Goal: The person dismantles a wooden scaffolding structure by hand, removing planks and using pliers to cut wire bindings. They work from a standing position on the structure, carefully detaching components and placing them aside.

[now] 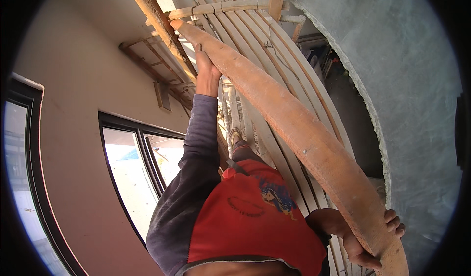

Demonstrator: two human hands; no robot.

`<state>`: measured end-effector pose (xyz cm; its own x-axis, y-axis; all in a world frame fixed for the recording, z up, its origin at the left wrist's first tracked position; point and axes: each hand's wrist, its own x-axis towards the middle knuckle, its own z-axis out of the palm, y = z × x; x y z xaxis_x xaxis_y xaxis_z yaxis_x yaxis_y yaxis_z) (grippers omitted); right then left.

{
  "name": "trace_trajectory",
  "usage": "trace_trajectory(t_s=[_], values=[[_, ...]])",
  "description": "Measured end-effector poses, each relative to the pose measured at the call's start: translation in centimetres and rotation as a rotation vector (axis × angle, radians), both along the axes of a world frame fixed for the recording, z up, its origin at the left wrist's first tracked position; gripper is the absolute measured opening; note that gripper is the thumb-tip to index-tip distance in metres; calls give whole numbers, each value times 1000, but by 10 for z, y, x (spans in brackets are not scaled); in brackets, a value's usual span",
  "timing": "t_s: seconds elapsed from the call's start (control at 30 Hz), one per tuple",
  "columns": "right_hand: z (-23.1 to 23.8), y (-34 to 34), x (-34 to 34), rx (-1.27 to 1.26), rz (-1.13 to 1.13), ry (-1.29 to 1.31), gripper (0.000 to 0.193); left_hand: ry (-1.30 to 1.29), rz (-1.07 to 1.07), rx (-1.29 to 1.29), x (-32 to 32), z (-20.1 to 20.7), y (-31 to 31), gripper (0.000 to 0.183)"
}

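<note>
A long reddish-brown wooden plank (294, 124) runs slantwise from the upper left to the lower right, above a platform of slats. My left hand (207, 66) grips the plank's edge near its far end, the thumb bent up over the side. Near the close end, my right hand (370, 241) wraps around the plank, with fingertips over the right edge and the thumb on the left one. The plank's close end runs past the lower rim of the picture.
Under me lies a platform of pale slats (274, 74), tied to a crosspiece (221, 8). A wooden post (162, 25) rises at the upper left. Dark-framed windows (147, 148) line the left wall. On the right is a grey plastered wall (412, 104) with a rough edge beside a dark gap (353, 114).
</note>
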<state>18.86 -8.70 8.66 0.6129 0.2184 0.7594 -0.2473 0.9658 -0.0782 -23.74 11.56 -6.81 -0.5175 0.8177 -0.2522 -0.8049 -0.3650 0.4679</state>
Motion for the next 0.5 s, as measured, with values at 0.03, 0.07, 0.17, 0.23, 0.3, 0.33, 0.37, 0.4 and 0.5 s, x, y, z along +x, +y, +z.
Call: trace_trajectory(t_s=[0.03,0.07,0.17,0.23,0.3,0.33,0.37,0.4,0.5], values=[[-3,-1,5,12,38,-16,65,8,17,-7,1,0,-2,49],[-1,-10,10,-24,101,-265,78,8,7,-11,9,6,-2,49],[7,-9,13,-1,107,-251,74,19,-23,-4,7,18,-2,48],[11,-1,19,-9,81,-173,72,54,-52,-8,1,20,-2,51],[18,6,28,-34,47,-110,70,97,-82,-12,-3,21,3,59],[21,8,33,-60,38,-81,69,66,-106,23,-7,18,2,60],[20,8,38,-90,28,-60,69,36,-130,60,-13,13,1,61],[19,9,37,-97,17,-56,68,1,-161,105,-20,7,4,61],[-7,7,27,-14,36,-29,66,40,-156,-11,-42,-26,31,64]])
